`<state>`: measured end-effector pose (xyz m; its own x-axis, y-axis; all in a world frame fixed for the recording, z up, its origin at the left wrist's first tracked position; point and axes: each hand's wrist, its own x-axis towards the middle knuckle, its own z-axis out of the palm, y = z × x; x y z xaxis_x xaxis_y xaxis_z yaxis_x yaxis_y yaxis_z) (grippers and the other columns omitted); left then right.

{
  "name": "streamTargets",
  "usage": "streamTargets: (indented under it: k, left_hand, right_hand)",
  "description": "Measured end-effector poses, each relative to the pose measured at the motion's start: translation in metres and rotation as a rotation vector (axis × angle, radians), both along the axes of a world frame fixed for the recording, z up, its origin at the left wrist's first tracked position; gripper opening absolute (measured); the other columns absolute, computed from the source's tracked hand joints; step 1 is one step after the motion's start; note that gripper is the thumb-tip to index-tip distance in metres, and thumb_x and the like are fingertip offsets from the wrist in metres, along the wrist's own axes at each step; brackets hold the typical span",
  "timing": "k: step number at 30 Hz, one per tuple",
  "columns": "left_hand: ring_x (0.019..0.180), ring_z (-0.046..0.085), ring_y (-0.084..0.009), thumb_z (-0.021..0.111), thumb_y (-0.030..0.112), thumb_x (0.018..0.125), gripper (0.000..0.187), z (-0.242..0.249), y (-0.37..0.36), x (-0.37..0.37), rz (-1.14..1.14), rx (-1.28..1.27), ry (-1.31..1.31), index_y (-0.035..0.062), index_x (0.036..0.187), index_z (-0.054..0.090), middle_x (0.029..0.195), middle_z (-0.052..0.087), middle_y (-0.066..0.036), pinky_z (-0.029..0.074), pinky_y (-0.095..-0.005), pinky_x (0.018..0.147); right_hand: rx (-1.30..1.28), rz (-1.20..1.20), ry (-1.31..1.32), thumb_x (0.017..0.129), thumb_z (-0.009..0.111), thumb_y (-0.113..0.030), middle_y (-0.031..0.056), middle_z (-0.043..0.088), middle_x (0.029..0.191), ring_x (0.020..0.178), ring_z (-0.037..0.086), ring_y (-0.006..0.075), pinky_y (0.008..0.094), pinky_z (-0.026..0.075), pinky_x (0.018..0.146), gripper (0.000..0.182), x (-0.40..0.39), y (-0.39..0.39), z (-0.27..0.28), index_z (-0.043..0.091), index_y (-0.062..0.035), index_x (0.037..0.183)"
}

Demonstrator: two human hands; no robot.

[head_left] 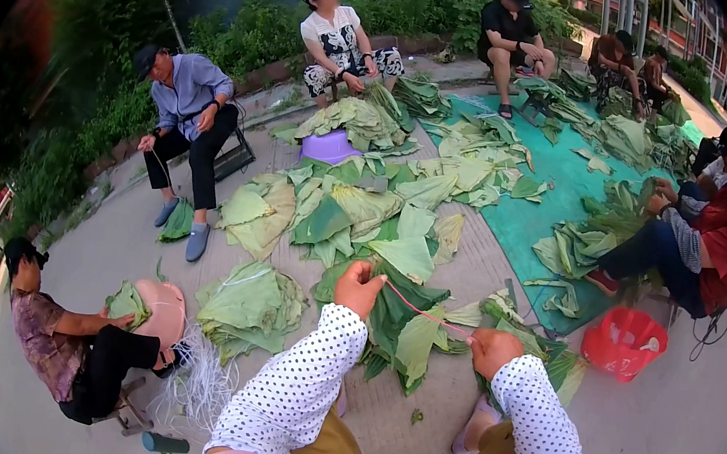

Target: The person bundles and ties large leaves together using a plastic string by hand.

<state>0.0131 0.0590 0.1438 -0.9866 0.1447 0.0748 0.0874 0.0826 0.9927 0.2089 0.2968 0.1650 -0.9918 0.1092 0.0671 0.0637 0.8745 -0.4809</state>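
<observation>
A thin pink string (426, 311) is stretched between my two hands, over a heap of large green leaves (401, 328). My left hand (359, 289) is closed on one end of it, above the leaves' left side. Lower and to the right, my right hand (492, 350) pinches the other end, close to more leaves (541, 342). Beside my left sleeve lies a round stack of pale green leaves (250, 304), with what looks like a strip across its top.
Several people sit around on low stools, handling leaves. A wide leaf pile (365, 213) spreads ahead, partly on a green sheet (510, 228). A red basket (623, 344) stands at right, a purple basin (330, 146) farther off. White strings (196, 380) lie tangled at left near a dark cylinder (165, 443).
</observation>
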Motion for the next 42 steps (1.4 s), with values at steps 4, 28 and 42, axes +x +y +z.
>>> streamTargets:
  k: [4,28,42]
  left_hand:
    - [0.071,0.054,-0.0074,0.071,0.004,0.080,0.018,0.002,0.012,0.013,-0.036,0.003,-0.010,0.0011,0.094,0.060,0.080,0.061,0.000,0.045,-0.0233,0.066]
    - [0.116,0.056,-0.0196,0.053,0.002,0.084,0.044,0.021,0.059,0.101,-0.762,-0.142,-0.219,0.0010,0.128,0.055,0.123,0.061,-0.012,0.044,-0.0316,0.098]
    - [0.115,0.056,-0.0188,0.051,0.001,0.084,0.042,0.009,0.053,0.095,-0.696,-0.090,-0.240,0.0027,0.126,0.058,0.121,0.062,-0.010,0.044,-0.0321,0.097]
  right_hand:
    - [-0.036,0.004,0.030,0.090,0.056,-0.025,0.0195,0.061,0.074,0.072,0.059,0.0420,0.0498,0.047,0.065,0.023,-0.002,-0.004,0.001,0.060,-0.0053,0.079]
    - [-0.390,-0.024,0.010,0.083,0.068,-0.022,0.0164,0.058,0.115,0.094,0.062,0.0336,0.0408,0.049,0.085,0.041,-0.003,-0.016,0.053,0.057,-0.0027,0.117]
    - [0.091,0.004,-0.156,0.076,0.056,0.000,0.0138,0.062,0.106,0.102,0.059,0.0341,0.0396,0.049,0.090,0.032,0.003,0.066,-0.077,0.064,-0.0073,0.106]
